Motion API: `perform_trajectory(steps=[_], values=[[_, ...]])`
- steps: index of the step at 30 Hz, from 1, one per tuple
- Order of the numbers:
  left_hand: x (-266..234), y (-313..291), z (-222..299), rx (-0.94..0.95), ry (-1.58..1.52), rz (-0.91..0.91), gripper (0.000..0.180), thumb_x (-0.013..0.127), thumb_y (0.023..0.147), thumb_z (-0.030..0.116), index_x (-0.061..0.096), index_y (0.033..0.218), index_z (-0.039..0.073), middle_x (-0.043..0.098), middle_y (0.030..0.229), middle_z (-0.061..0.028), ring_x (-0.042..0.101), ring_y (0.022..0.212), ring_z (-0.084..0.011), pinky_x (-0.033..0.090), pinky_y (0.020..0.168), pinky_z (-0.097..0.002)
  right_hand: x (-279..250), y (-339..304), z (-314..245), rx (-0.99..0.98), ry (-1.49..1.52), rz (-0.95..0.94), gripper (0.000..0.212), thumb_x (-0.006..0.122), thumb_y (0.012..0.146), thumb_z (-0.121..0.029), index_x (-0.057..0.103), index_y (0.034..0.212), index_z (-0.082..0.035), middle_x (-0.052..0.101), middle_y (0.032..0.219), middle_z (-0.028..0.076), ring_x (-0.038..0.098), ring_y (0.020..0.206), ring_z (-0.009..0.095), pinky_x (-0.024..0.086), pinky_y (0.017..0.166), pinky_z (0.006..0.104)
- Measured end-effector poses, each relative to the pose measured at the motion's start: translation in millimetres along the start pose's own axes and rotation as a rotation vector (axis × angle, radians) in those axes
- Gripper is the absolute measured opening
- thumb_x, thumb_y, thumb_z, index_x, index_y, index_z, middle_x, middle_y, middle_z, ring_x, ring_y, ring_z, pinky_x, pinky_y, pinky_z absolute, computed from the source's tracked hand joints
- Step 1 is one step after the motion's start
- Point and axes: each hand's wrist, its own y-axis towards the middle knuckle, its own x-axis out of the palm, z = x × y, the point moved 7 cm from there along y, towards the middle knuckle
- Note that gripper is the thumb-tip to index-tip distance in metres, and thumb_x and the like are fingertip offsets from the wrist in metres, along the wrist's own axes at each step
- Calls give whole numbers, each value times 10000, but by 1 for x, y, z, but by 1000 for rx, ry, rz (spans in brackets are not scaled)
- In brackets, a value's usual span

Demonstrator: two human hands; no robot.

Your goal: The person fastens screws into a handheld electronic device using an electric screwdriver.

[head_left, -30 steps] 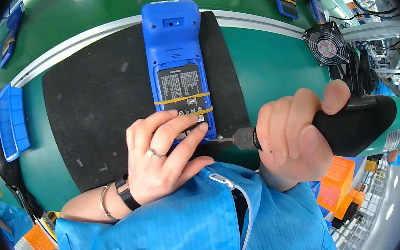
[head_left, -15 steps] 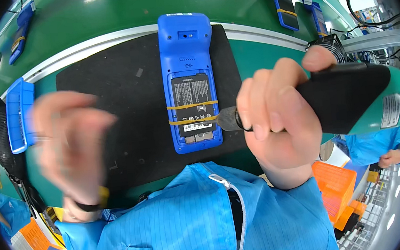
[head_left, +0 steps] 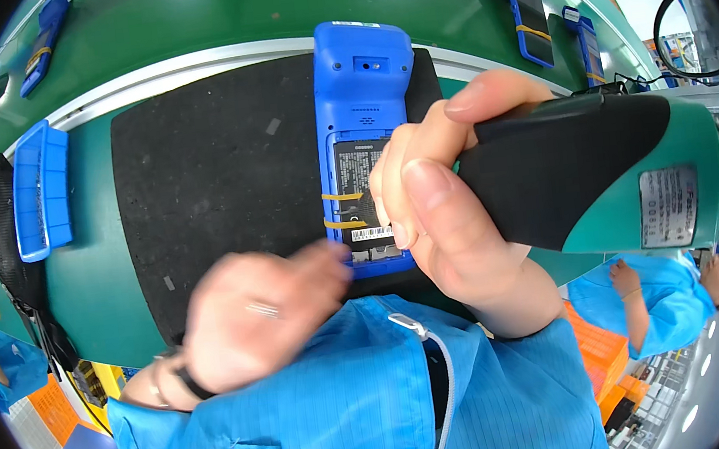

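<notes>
A blue handheld terminal [head_left: 361, 71] lies back side up on a black mat [head_left: 212, 152]. Two yellow rubber bands cross the battery [head_left: 354, 159] in its open bay. My right hand [head_left: 441, 207] grips a green and black electric screwdriver [head_left: 573, 176], held sideways over the terminal's right side. The fingers hide the tool's tip and part of the battery. At the terminal's lower left corner is my left hand [head_left: 255, 314], smeared by motion. Whether its fingertips touch the terminal or hold anything cannot be made out.
On the left stands a blue bin [head_left: 42, 192] beside a black mesh object [head_left: 6, 235]. Beyond the metal rail more blue terminals [head_left: 528, 18] lie on the green surface. Orange crates [head_left: 599, 348] and a co-worker in a blue smock [head_left: 648, 304] are at the lower right.
My left hand has come from beside the bin down and right to the terminal's lower corner. My right hand has shifted left with the screwdriver, now covering part of the terminal.
</notes>
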Motion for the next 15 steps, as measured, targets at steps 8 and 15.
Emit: perform_trajectory(steps=[8, 15], values=[[52, 7, 11, 195, 206, -87, 347, 607, 734, 73, 641, 1073, 3, 571, 1238, -136, 502, 674, -102, 414, 568, -234, 12, -2, 4, -6, 220, 115, 405, 529, 834, 52, 351, 1168, -91, 492, 681, 43, 481, 530, 133, 433, 512, 291], [55, 7, 8, 154, 156, -36, 362, 611, 719, 79, 631, 1069, -10, 594, 1194, -127, 508, 674, -123, 411, 573, -247, 11, -6, 5, 12, -14, -57, 409, 515, 798, 122, 369, 1120, -83, 509, 709, 64, 488, 547, 144, 438, 529, 305]])
